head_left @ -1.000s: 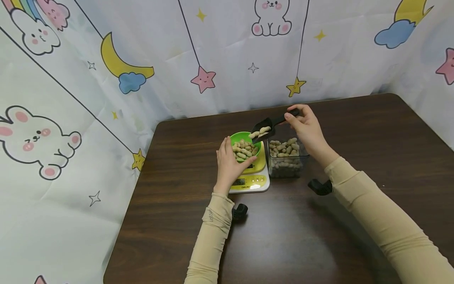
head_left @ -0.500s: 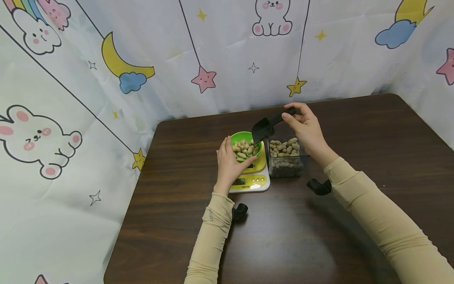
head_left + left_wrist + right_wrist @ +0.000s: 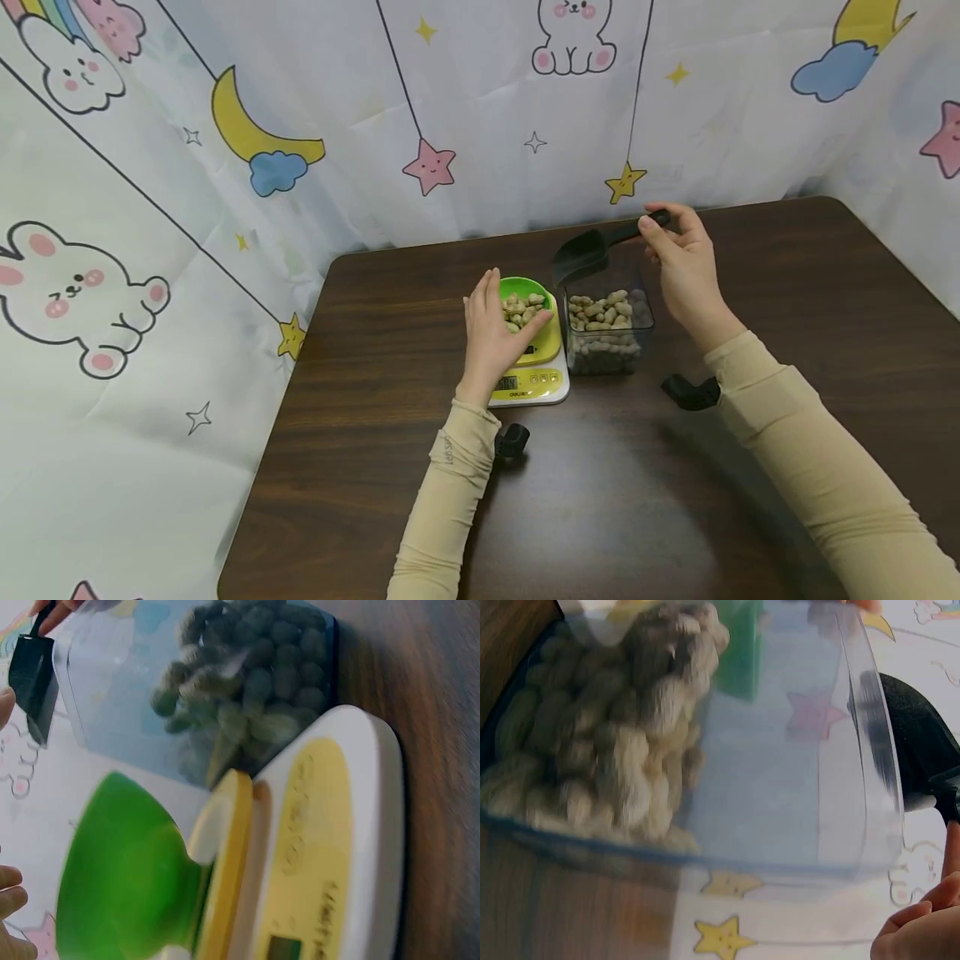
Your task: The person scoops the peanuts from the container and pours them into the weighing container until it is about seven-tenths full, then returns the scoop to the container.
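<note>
My right hand pinches the handle of a black scoop, its blade tilted down above the back of a clear plastic container. No peanuts show on the blade. Unshelled peanuts fill the lower part of that container. Just left of it, a green bowl with peanuts in it sits on a yellow and white kitchen scale. My left hand is at the bowl's left side with fingers extended and covers part of it. In the left wrist view its fingertips are apart from the bowl's rim.
Everything stands on a dark brown wooden table, near its back edge. Behind and to the left hangs a white curtain printed with stars, moons and bunnies. A black wrist-camera mount juts from beneath the left sleeve.
The scoop held peanuts, then tipped them into the bowl. Since then my right hand has drawn it right and up, over the container. My left hand has moved slightly right and off the bowl.
</note>
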`<state>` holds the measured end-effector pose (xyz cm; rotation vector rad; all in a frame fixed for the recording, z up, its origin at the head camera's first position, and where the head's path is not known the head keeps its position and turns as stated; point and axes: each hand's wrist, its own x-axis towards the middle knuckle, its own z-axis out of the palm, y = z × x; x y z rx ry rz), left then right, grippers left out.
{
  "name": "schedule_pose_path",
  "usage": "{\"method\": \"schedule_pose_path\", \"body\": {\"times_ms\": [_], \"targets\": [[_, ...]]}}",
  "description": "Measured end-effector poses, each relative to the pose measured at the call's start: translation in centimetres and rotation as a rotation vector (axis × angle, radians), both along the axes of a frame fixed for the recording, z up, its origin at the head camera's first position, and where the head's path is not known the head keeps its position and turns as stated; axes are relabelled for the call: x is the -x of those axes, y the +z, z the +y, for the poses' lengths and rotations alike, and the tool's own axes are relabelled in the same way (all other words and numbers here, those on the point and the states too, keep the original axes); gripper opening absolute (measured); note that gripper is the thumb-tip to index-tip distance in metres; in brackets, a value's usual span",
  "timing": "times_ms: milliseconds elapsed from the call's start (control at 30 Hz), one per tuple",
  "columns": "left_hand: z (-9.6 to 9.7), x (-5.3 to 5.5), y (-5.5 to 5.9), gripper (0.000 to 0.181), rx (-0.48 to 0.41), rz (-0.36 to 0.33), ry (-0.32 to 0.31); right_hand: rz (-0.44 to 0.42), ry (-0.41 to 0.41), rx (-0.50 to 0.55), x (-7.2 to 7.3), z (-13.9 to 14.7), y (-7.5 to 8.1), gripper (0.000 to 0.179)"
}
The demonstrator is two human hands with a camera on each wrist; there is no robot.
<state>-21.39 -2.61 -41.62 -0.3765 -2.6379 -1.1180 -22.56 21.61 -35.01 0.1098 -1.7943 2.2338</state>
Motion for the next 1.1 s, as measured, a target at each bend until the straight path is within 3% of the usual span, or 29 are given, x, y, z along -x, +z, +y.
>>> {"method": "schedule_pose_path", "body": {"times_ms": [200, 300, 767, 1100], "targets": [[1.1, -0.2, 1.1, 0.106, 0.043, 0.023, -0.073, 0.025, -0.012, 0.132, -0.5, 1.8, -0.3, 0.029], [1.8, -0.3, 1.2, 0.097, 0.077, 0.032, -0.095, 0.024, -0.014, 0.151, -0.8, 2.4, -0.9, 0.028], [4.1, -0.5, 1.1, 0.087, 0.171, 0.030, -0.161, 0.018, 0.012, 0.108, -1.5, 2.4, -3.4, 0.019], [4.8, -0.7, 0.3, 0.084, 0.212, 0.053, -0.170, -0.066, -0.009, 0.017, -2.1, 2.3, -4.2, 0.021]]}}
